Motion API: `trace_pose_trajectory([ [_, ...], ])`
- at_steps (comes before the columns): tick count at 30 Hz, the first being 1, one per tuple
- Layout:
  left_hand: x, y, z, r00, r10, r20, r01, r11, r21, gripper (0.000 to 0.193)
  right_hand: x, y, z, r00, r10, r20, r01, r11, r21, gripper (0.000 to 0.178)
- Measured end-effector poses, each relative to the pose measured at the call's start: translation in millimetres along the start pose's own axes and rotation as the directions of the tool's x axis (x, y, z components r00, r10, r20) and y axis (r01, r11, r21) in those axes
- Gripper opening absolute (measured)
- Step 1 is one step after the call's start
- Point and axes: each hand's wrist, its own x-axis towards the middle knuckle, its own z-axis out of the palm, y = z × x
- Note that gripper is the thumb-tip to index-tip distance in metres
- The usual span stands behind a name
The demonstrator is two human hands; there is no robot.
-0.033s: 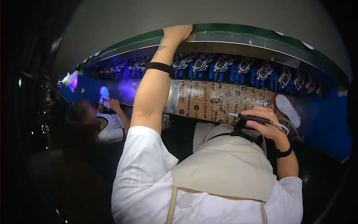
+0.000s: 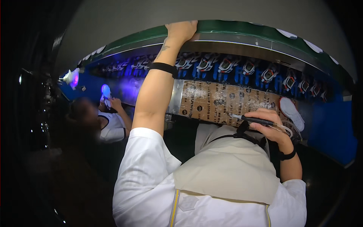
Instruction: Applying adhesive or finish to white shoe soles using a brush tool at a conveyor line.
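Observation:
My left hand (image 2: 182, 31) reaches far up to the green upper ledge (image 2: 227, 28). Its fingers are beyond the edge and hidden. Low on the right, my right hand (image 2: 268, 123) is closed around a black-handled, pen-like brush (image 2: 260, 121), whose pale metal tip points left over the bench. A thin clear tube trails from the handle's rear end. Just beyond that hand, a white shoe sole (image 2: 291, 111) with a red edge lies at the bench's right end.
Brown printed paper under clear film (image 2: 227, 100) covers the bench. Behind it, several white, grey and orange shoe uppers (image 2: 227, 65) line up on blue stands. White pieces (image 2: 286, 34) lie along the green ledge. On the left, a co-worker (image 2: 113, 123) holds a sole under violet light.
My left hand has shifted slightly upward at the ledge. More of the white pieces show along the ledge. My right hand and the brush stay almost where they were.

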Motion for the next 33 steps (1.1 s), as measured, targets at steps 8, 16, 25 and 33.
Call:
trace_pose_trajectory([
  [8,-17.9,-130.6,-7.6,0.936,-0.018,-0.352,-0.073,0.967,-0.244,0.06,31.4,-2.3,20.1,1.0,0.03,0.007,-0.029,0.998,-0.047,0.032],
  [16,14.4,-396.5,-9.3,0.7,-0.702,-0.126,0.713,0.68,0.17,0.101,61.0,0.6,55.6,0.978,0.073,-0.193,-0.093,0.991,-0.097,0.032],
  [25,51.0,-589.2,12.7,0.814,-0.567,-0.125,0.581,0.79,0.198,0.083,82.4,-17.6,82.8,0.922,0.275,-0.273,-0.292,0.956,-0.023,0.031],
  [33,19.8,-610.1,-5.3,0.78,-0.608,-0.148,0.626,0.759,0.18,0.07,96.5,-19.1,75.5,0.954,0.269,-0.129,-0.284,0.953,-0.108,0.03],
])
